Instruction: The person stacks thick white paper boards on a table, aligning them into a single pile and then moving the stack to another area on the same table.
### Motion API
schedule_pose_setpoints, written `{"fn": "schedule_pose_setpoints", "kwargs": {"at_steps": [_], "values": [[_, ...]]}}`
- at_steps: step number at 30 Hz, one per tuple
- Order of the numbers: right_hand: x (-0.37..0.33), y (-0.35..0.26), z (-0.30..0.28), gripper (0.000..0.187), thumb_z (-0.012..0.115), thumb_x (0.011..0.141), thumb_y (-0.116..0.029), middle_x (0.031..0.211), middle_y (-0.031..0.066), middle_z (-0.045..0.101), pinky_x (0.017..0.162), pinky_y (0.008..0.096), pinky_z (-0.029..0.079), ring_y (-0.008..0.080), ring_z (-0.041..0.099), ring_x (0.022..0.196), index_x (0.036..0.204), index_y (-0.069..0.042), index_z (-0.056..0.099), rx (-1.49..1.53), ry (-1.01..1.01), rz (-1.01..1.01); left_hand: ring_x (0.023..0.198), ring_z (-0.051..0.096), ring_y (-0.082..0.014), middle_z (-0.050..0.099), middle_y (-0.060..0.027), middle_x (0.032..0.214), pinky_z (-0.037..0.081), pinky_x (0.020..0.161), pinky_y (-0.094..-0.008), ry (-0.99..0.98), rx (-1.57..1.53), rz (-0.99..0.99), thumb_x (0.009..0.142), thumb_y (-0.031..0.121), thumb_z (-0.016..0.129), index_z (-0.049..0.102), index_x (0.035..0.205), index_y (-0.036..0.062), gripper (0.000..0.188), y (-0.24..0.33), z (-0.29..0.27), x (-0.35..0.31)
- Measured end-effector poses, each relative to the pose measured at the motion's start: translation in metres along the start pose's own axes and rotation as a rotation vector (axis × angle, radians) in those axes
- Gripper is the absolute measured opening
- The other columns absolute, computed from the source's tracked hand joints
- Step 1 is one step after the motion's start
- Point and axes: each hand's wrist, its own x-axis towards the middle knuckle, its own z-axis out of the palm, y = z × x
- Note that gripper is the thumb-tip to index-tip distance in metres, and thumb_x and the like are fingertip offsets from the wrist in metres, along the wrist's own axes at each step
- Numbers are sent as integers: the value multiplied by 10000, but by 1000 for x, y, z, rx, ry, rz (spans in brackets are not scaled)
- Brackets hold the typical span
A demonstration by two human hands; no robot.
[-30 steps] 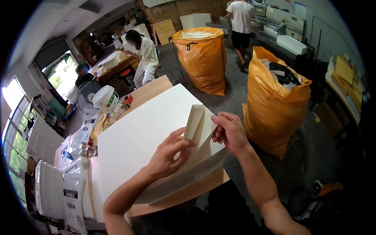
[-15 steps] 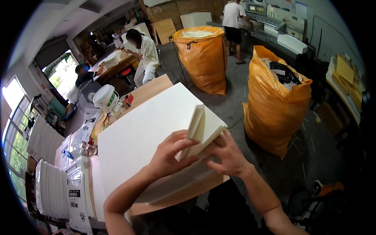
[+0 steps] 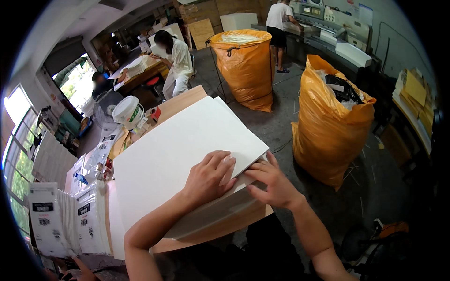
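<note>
Bending loosely over a broad stack of smooth white sheets (image 3: pixel 161 154), the person's left hand (image 3: pixel 207 175) lies near the side closest to the body, its thumb set apart from the fingers and no pinch showing — probably so that its weight keeps the upper sheets from sliding. The right hand (image 3: pixel 275 181) is at the stack's right-hand corner, thumb spread away, fingers up against the edge; that seems a fair place to feel for single layers. The stack sits on a pale wooden table (image 3: pixel 192 97), its top layers slightly offset from those beneath. A white plastic bucket (image 3: pixel 126 113) stands past the far left edge, presumably to keep it off the paper, and a bulging orange woven sack (image 3: pixel 333 126) stands on the floor to the right, mouth upward, which would suit dropping things in.

The right fingertips go out of sight at the edge, so I cannot tell whether they pinch any sheets. Blur softens the left fingertips. At lower left, beneath white bundles in clear plastic (image 3: pixel 91 225), someone else's arm (image 3: pixel 82 268) is cut off — its hand is hard to make out.
</note>
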Motion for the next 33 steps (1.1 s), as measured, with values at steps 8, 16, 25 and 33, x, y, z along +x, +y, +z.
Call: {"fn": "schedule_pose_setpoints", "kwargs": {"at_steps": [8, 16, 25, 33], "values": [[9, 22, -52, 405, 643, 1010, -328, 729, 181, 642, 642, 428, 496, 329, 647, 692, 780, 3, 599, -275, -269, 433, 1025, 706, -334, 603, -174, 1330, 607, 831, -426, -49, 24, -17, 863, 146, 752, 617, 1376, 170, 531, 4, -4, -1], [45, 0, -7, 446, 690, 991, -338, 615, 11, 531, 511, 320, 405, 118, 528, 558, 709, -60, 485, 666, 280, 605, 1044, 713, -384, 496, -203, 1461, 611, 859, -436, -111, -97, -62, 880, 206, 750, 673, 1312, 297, 448, -7, -14, -1], [53, 4, -18, 366, 643, 1000, -242, 598, 16, 548, 492, 267, 415, 126, 563, 519, 680, -104, 531, 1155, 192, 716, 1147, 661, -424, 454, -230, 1488, 568, 939, -466, -126, -180, -45, 793, 583, 816, 614, 1406, 313, 700, 0, -29, 0], [52, 6, -21, 378, 648, 1006, -247, 611, 29, 562, 509, 265, 426, 142, 590, 532, 678, -105, 526, 1190, 156, 712, 1175, 663, -409, 464, -201, 1512, 570, 969, -462, -197, -247, -79, 781, 455, 866, 630, 1399, 270, 687, -7, -36, 3]]}}
